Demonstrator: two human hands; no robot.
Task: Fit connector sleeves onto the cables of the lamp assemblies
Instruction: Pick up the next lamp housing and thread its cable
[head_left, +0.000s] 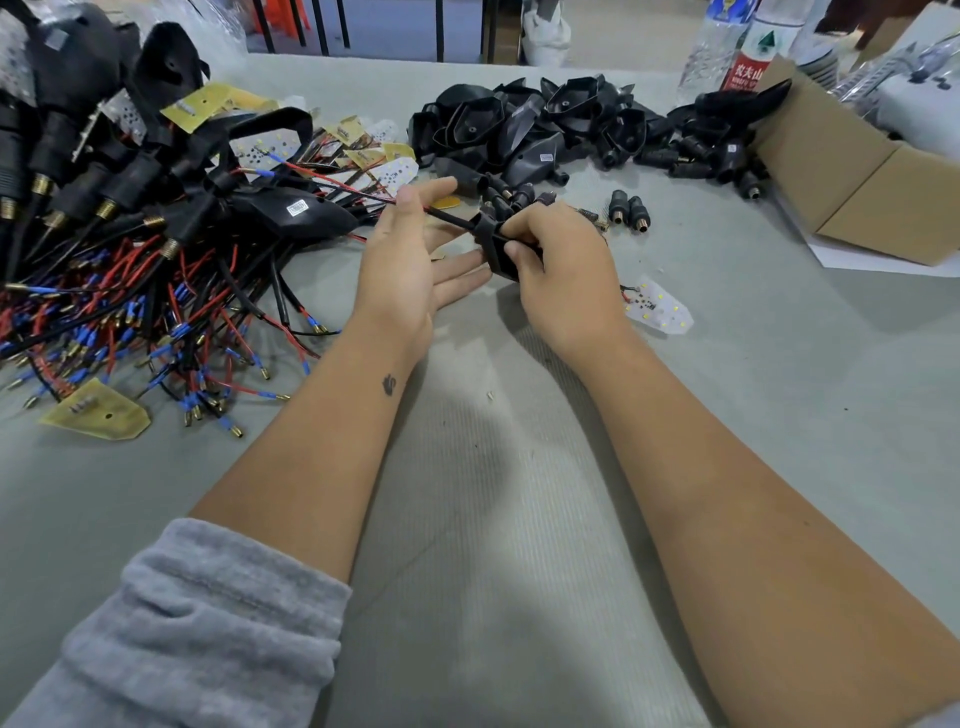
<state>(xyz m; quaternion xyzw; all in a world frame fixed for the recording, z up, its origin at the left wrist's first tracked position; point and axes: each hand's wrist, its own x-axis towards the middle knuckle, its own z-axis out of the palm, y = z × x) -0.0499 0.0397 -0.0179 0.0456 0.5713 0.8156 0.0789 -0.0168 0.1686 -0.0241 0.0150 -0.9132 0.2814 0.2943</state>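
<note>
1 wide-angle view is taken from the head, aimed forward and down; the table (519, 519) is seen close, forearms stretching away.

Matt grey ribbed covering on the desk (493, 519); glossy black plastic lamp shells (498, 124) upper centre; brass-coloured metal cable tips (236, 431) lower left; plain brown cardboard box (857, 176) upper right.

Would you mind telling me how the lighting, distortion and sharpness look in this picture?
Head view: soft even light, with faint shadows of the forearms on the table; wide-angle bending stretches the edges, notably the grey sleeve; the water bottles at the top look slightly smeared.
</note>
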